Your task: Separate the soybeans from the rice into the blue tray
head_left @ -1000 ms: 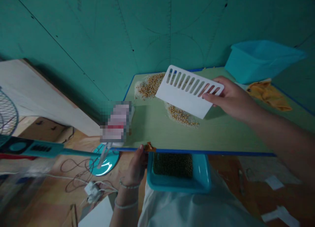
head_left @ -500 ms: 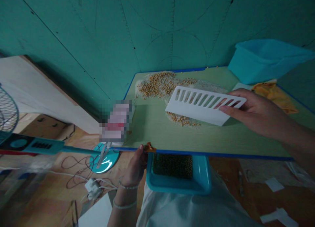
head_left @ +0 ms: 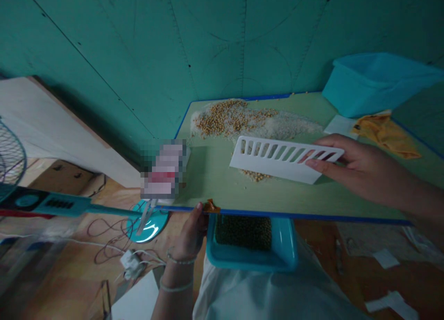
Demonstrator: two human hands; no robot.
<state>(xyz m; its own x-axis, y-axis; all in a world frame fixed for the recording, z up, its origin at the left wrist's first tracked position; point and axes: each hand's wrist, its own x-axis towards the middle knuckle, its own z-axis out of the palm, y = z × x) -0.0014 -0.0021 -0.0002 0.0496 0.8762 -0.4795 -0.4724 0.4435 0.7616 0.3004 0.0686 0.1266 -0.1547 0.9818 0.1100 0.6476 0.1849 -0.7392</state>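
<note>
My right hand [head_left: 360, 169] grips a white slotted plastic scraper [head_left: 280, 159] by its right end, its lower edge resting on the green table [head_left: 215, 181]. A small clump of yellow beans [head_left: 255, 175] lies just under the scraper's front edge. A bigger pile of yellow beans and white rice [head_left: 239, 119] spreads behind it at the table's back. My left hand [head_left: 191, 236] holds the left rim of a teal tray [head_left: 284, 253] filled with dark green beans, pressed below the table's near edge, above my lap.
A teal tub [head_left: 374, 82] and an orange cloth [head_left: 385, 132] sit at the table's back right. A blurred pink-white object [head_left: 163, 169] stands at the left corner. A fan's teal base [head_left: 147, 225], cables and paper scraps lie on the wooden floor.
The scraper has come down and toward me across the table, dragging a small clump of yellow beans closer to the near edge. My left hand and the tray have stayed put.
</note>
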